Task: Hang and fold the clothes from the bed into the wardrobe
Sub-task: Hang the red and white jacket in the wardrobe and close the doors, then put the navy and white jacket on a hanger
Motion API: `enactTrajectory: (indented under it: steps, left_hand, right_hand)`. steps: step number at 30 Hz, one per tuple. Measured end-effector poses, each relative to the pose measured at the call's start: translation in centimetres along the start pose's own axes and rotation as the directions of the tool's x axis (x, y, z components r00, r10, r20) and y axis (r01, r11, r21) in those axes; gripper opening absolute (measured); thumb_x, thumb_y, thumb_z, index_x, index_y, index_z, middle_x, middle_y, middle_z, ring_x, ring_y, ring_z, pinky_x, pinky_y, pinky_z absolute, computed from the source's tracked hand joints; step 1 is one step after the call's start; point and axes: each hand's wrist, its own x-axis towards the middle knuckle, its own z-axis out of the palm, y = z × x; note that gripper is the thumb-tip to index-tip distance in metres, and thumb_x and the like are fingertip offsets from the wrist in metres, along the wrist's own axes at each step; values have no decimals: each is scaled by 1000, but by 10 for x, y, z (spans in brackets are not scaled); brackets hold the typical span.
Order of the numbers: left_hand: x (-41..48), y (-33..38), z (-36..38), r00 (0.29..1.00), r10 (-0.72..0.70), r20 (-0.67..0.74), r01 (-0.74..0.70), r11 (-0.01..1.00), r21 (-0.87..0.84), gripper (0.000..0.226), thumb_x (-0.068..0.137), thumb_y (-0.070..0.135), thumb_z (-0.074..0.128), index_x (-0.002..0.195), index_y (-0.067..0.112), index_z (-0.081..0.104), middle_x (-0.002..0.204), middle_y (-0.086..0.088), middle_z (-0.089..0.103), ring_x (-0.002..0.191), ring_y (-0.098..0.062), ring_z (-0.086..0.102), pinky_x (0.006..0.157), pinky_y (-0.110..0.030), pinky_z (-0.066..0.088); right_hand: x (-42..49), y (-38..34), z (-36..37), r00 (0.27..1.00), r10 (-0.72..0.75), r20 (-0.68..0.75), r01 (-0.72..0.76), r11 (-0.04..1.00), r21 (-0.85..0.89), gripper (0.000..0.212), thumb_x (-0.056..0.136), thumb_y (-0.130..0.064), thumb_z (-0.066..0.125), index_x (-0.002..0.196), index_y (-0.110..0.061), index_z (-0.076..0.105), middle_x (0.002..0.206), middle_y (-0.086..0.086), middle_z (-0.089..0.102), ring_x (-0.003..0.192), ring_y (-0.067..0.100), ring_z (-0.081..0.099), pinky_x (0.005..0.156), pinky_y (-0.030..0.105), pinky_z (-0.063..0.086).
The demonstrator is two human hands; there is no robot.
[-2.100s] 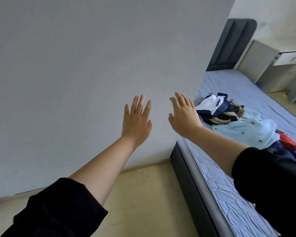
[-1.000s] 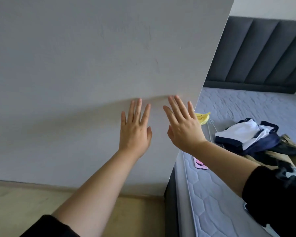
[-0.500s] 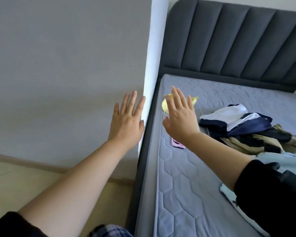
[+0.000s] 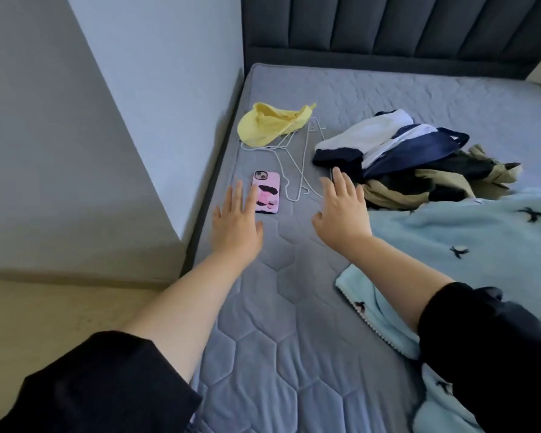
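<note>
My black sleeves (image 4: 100,379) are pushed up and both my arms reach out over the gray bed (image 4: 278,323). Both palms face down.

My left hand (image 4: 236,226) is flat and wide open. Its fingers (image 4: 235,195) are straight and a little spread, and they hold nothing. One fingertip sits over the edge of a pink phone (image 4: 267,195). I cannot tell if it touches the phone or the bed.

My right hand (image 4: 344,214) is open too. Its fingers (image 4: 341,182) are straight and close together, with the thumb out to the side. It holds nothing.

Under my right arm and off to the right of that hand lies a fuzzy blue top (image 4: 481,245) with small black bows on it. It is spread out and rumpled.

Between my two hands and just past my fingertips lie thin white hangers (image 4: 300,164), flat on the bed. Just past my right fingertips is a pile of clothes (image 4: 403,157) in dark blue, white and tan, all bunched up. Past my left fingertips, beyond the phone, is a crumpled yellow cloth (image 4: 269,125) lying on the ends of the hangers.

Far past everything stands the dark headboard (image 4: 388,26). To the left of my left hand are a gray wall (image 4: 75,135) and the floor (image 4: 44,314).
</note>
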Motion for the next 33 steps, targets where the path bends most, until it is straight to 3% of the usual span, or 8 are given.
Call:
enactTrajectory:
  steps: [5,8,11,15,23,26,30,33]
  left_hand:
    - [16,29,60,961,-106,255,123,991,-52,81,94,41,50,152,30,-5,161,-5,-5,147,-29,1,115,-51,18]
    - [26,52,89,895,-178,408,265,950,-168,86,90,43,55,151,34,-5,161,0,-2,147,-29,2,113,-57,19]
    - [33,60,114,841,-197,503,291,950,-113,92,86,57,56,149,40,-9,160,5,-10,146,-30,-8,108,-64,17]
    - [42,51,140,804,-223,552,207,974,93,98,81,73,47,144,44,-22,158,1,-22,145,-31,-15,105,-66,19]
    - [52,51,165,794,-239,559,136,966,220,90,84,76,32,145,40,-24,158,-4,-21,144,-34,-16,104,-67,21]
    - [54,54,163,780,-239,578,132,966,221,89,84,76,31,145,40,-23,158,-5,-22,144,-34,-17,104,-68,22]
    - [54,53,164,781,-234,580,147,970,194,90,84,76,33,145,41,-22,158,-3,-22,144,-33,-17,104,-67,21]
    - [54,51,167,784,-231,576,136,970,203,90,83,77,32,145,41,-23,157,-4,-23,144,-33,-17,104,-67,22]
  right_hand:
    - [5,49,33,971,162,176,-157,987,-41,72,89,-29,51,149,-9,17,159,13,0,146,28,4,116,48,14]
    - [17,66,45,972,184,144,-179,983,-48,72,86,-29,54,147,-10,20,159,13,1,146,27,6,115,48,15]
    - [35,75,52,977,184,110,-178,982,-59,72,84,-26,56,146,-12,22,159,13,2,145,28,8,114,48,17]
    - [64,87,67,978,183,102,-172,979,-108,72,85,-22,56,147,-12,21,159,14,-1,145,29,7,114,50,15]
    - [145,118,80,986,165,-3,-157,933,-324,83,84,-8,56,151,-17,9,158,16,-8,146,36,-2,115,55,7]
    - [161,129,85,983,173,57,-135,904,-406,73,85,-9,56,148,-20,22,158,14,-9,145,38,-4,115,57,7]
    - [167,131,91,992,124,27,-104,917,-386,35,88,-9,52,124,-12,54,149,15,30,140,33,21,115,59,5]
    - [167,112,94,977,209,-35,-212,964,-159,26,86,-5,47,111,-9,56,110,16,62,110,35,52,108,45,28]
